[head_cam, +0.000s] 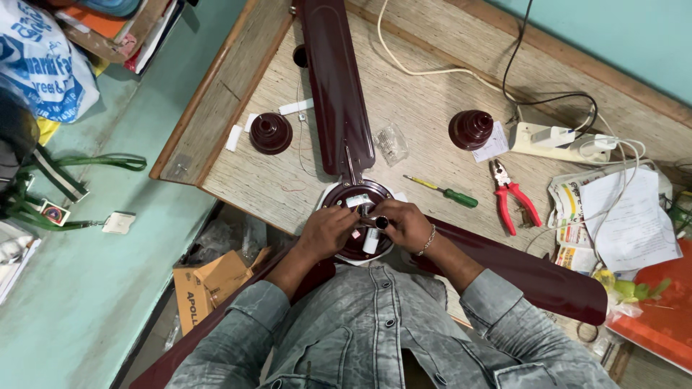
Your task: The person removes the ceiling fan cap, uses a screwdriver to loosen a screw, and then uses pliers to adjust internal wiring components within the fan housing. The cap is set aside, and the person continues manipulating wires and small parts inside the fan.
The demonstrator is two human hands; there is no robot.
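left hand [326,232]: fingers clamp fan hub [357,198], steadying it at table's near edge | right hand [404,225]: fingers grip downrod [376,222] upright over it

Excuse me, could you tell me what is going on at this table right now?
A person in a denim jacket has both hands on the hub of a maroon ceiling fan lying on the table. The left hand grips the hub's side; the right hand holds a short metal rod at its centre. A green screwdriver and red pliers lie unused nearby.
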